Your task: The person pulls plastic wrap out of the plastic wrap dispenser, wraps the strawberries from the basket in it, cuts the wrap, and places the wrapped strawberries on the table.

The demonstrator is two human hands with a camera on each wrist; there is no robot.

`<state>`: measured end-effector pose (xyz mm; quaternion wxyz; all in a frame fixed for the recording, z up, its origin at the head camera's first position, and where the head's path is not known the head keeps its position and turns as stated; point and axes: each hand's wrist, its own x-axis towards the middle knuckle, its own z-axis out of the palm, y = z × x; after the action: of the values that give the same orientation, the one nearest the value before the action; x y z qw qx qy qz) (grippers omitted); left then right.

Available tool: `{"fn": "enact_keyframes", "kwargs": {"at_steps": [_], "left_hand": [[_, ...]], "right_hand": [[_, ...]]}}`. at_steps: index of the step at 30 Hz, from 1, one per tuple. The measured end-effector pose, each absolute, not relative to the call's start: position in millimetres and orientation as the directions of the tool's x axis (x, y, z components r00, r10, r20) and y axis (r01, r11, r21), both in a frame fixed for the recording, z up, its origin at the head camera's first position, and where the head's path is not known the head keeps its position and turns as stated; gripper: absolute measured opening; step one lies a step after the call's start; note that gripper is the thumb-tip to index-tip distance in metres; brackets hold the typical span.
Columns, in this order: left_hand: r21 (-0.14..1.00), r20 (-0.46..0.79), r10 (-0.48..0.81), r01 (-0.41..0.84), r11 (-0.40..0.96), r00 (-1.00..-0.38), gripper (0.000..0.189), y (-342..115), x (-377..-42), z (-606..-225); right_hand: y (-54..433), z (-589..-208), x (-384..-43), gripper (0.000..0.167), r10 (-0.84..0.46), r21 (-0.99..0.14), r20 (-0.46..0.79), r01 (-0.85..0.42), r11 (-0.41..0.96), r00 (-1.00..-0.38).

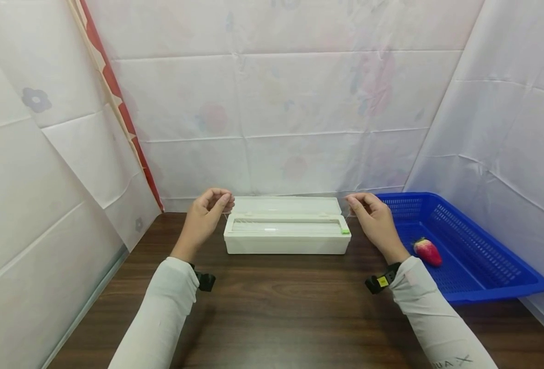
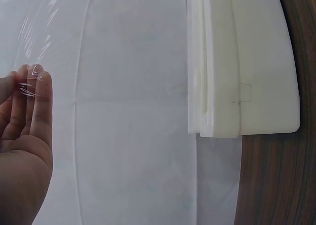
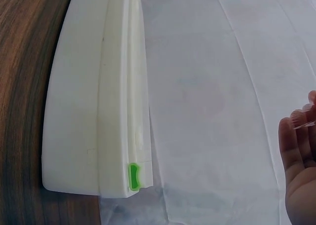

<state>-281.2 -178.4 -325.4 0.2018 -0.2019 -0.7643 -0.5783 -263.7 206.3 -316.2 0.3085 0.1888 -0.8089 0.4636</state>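
A white cling film dispenser (image 1: 288, 245) lies lengthwise on the table, its lid (image 1: 287, 205) tipped up at the back. A green slide cutter (image 3: 134, 176) sits at its right end. My left hand (image 1: 203, 218), raised beside the left end, pinches a corner of clear cling film (image 2: 30, 37) between thumb and fingers; glints and wrinkles show on the film. Off the right end, my right hand (image 1: 373, 215) pinches the film's other side, with a thin edge of it showing at the fingertips (image 3: 296, 119). Most of the film is too clear to make out.
To the right, a blue plastic basket (image 1: 477, 294) holds a red strawberry (image 1: 428, 252). Dark wood table (image 1: 281, 318) stretches in front of the dispenser. White patterned sheets (image 1: 295, 102) hang close behind it and along both sides.
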Motion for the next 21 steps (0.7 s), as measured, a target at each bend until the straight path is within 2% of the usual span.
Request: {"fn": "enact_keyframes", "kwargs": {"at_steps": [4,8,12,15,21], "left_hand": [[0.797,0.551,0.077,0.551,0.248,-0.831,0.031,-178.9,-281.9,-324.5],[0.793,0.556,0.078,0.556,0.25,-0.828,0.033,-178.9,-281.2,-322.8],[0.794,0.546,0.087,0.547,0.264,-0.833,0.029,-173.0,-264.1,-306.9],[0.79,0.546,0.089,0.547,0.275,-0.833,0.024,-168.5,-251.0,-294.3],[0.766,0.573,0.089,0.572,0.293,-0.814,0.023,-166.4,-248.1,-291.2]], "right_hand": [[201.3,-304.1,-250.3,0.019,-0.032,-0.636,0.67,-0.596,0.489,-0.742],[210.4,-315.1,-264.1,0.02,-0.037,-0.634,0.679,-0.612,0.473,-0.733],[218.9,-326.1,-278.6,0.021,-0.036,-0.632,0.687,-0.621,0.463,-0.726],[219.1,-326.0,-279.5,0.021,-0.035,-0.629,0.692,-0.626,0.461,-0.721],[217.8,-322.7,-274.6,0.017,-0.037,-0.622,0.705,-0.642,0.448,-0.708]]}}
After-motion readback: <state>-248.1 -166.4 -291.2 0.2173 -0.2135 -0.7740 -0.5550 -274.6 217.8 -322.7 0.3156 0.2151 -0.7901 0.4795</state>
